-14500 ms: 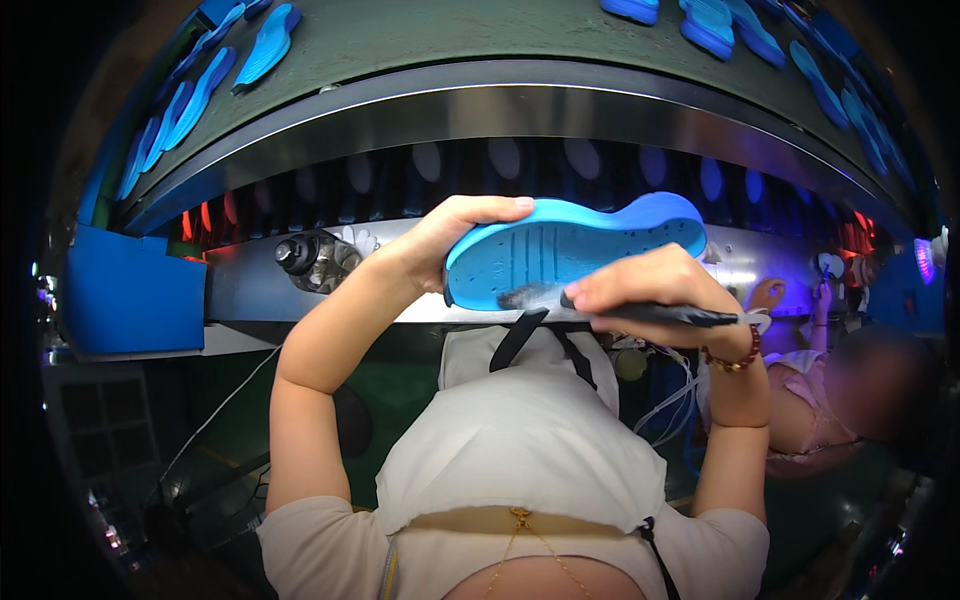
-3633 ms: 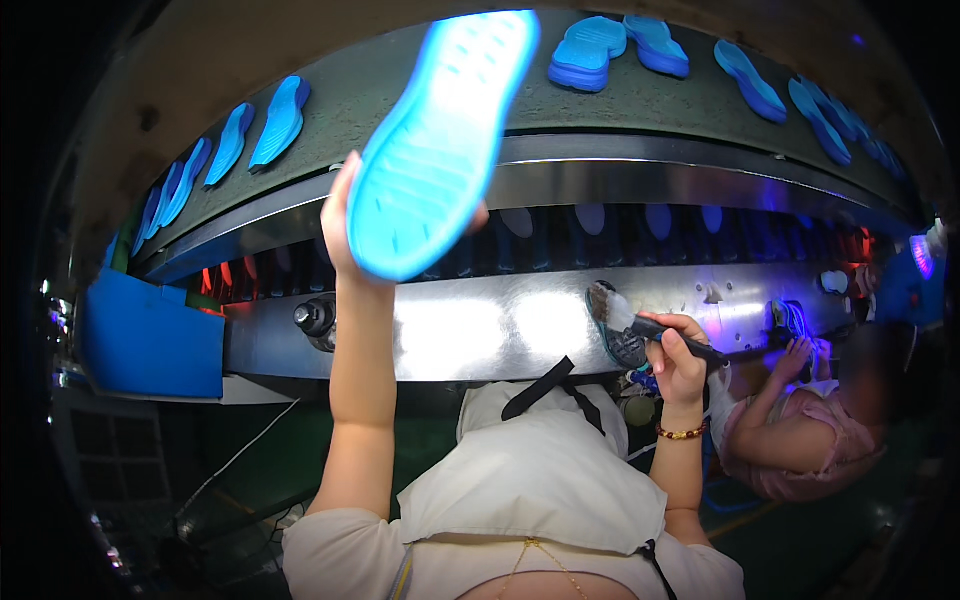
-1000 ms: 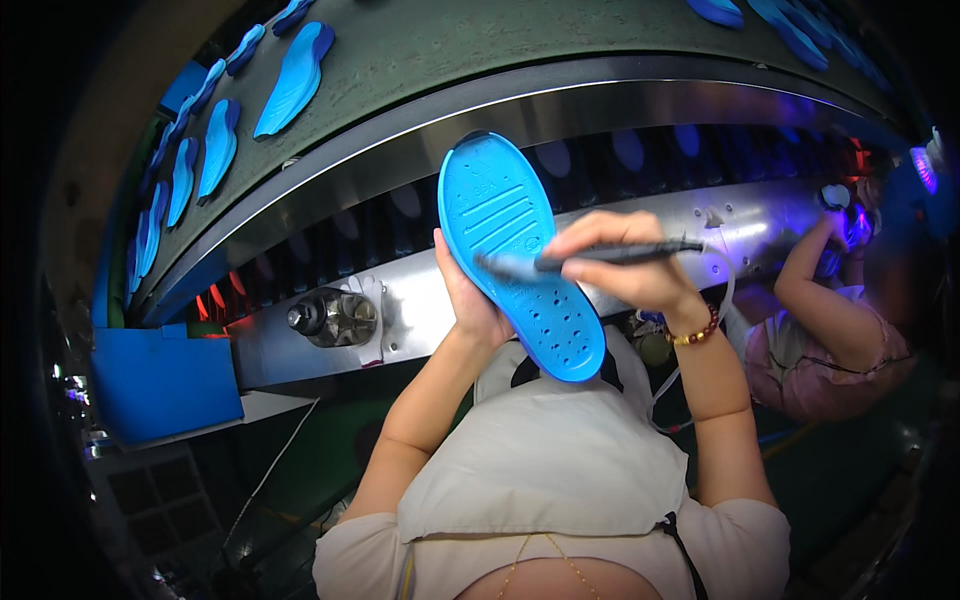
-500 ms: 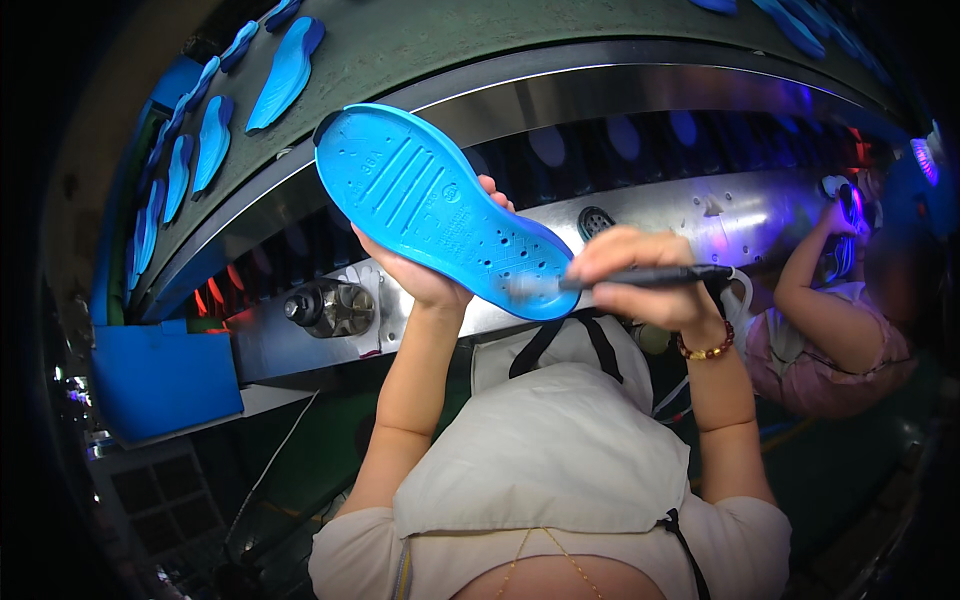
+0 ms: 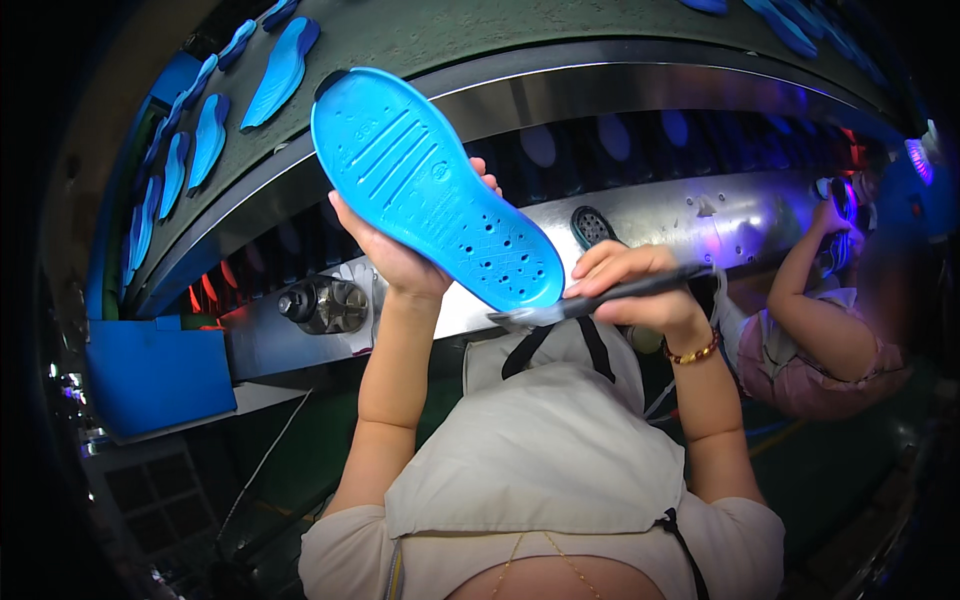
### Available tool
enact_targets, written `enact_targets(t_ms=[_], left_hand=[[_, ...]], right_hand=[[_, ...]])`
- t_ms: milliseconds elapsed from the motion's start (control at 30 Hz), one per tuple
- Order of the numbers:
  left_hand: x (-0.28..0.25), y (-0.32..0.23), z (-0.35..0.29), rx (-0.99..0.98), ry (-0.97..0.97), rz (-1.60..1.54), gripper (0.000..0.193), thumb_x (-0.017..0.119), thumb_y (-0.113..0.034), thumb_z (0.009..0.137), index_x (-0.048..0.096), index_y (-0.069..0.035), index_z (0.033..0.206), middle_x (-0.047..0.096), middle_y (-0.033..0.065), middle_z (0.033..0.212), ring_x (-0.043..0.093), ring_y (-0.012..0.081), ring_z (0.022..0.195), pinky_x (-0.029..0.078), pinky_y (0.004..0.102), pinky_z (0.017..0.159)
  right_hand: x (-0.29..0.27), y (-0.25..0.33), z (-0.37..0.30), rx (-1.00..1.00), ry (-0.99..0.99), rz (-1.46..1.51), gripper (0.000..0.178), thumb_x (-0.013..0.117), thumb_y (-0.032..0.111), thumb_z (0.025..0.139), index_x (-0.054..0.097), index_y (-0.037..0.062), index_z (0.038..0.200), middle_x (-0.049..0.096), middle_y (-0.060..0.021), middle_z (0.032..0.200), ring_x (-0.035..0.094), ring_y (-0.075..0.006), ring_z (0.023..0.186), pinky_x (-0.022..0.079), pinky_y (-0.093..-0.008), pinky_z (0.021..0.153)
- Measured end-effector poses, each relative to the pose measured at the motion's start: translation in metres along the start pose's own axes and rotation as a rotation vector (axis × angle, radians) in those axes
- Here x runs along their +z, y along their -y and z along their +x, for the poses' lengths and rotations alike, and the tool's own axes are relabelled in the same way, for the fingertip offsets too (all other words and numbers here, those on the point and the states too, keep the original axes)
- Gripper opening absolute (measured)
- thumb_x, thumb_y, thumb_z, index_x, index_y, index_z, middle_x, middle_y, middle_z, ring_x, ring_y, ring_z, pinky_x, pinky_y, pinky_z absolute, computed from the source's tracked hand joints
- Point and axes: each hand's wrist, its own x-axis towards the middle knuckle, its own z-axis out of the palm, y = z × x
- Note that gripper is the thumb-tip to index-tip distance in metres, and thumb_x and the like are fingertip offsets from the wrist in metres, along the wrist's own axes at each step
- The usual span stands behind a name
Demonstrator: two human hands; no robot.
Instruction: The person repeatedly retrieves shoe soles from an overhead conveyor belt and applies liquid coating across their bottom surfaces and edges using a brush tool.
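A blue shoe sole (image 5: 440,190) is held up and tilted in front of me, its wide end at the upper left and its perforated end toward my right hand. My left hand (image 5: 395,262) grips it from behind, with fingertips showing past its right edge. Closed around a dark-handled brush (image 5: 540,315), my right hand (image 5: 682,310) is just off the sole's lower end. The bristles are at the sole's lower rim; whether they touch it I cannot tell. A dark patch marks the upper left end of the sole.
A green conveyor belt (image 5: 390,35) carries several blue soles (image 5: 282,75). On the steel ledge (image 5: 665,205) are a clear bottle with a dark cap (image 5: 325,304) and a dark perforated piece (image 5: 593,226). Dark shoe parts line the shelf beneath the belt. Another person (image 5: 820,300) works at the right.
The sole has moved slightly up and its tilt has changed. The brush has slid from the perforated face to the lower rim.
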Motion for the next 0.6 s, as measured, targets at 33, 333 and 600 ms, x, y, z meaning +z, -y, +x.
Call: enact_targets(t_ms=[33,333,600], left_hand=[[0.005,0.000,0.000,0.003,-0.039,0.077,0.095,0.010,-0.075,0.075,0.035,0.001,0.126,0.052,0.0247,0.108,0.056,0.0362,0.091,0.046,0.0492,0.080],[-0.004,0.046,-0.030,-0.142,-0.054,-0.075,0.074,0.028,-0.060,0.084,0.035,-0.002,0.129,0.049,0.0225,0.116,0.055,0.0373,0.097,0.046,0.0468,0.082],[-0.017,0.018,-0.020,-0.467,0.135,0.162,0.053,0.048,-0.032,0.083,0.041,0.003,0.122,0.055,0.0188,0.110,0.057,0.0258,0.096,0.045,0.0362,0.086]], right_hand=[[-0.002,-0.002,-0.001,0.051,-0.094,0.061,0.018,0.066,0.001,0.071,0.063,-0.0018,0.088,0.063,-0.0150,0.093,0.061,-0.0202,0.086,0.047,-0.0276,0.080],[0.028,0.000,-0.002,0.133,-0.148,0.077,0.019,0.061,-0.001,0.076,0.059,-0.0041,0.094,0.062,-0.0177,0.096,0.062,-0.0207,0.086,0.050,-0.0281,0.075],[0.016,0.041,0.003,0.269,0.034,-0.389,0.017,0.065,-0.002,0.072,0.063,-0.0006,0.089,0.065,-0.0138,0.092,0.063,-0.0185,0.082,0.050,-0.0272,0.070]])
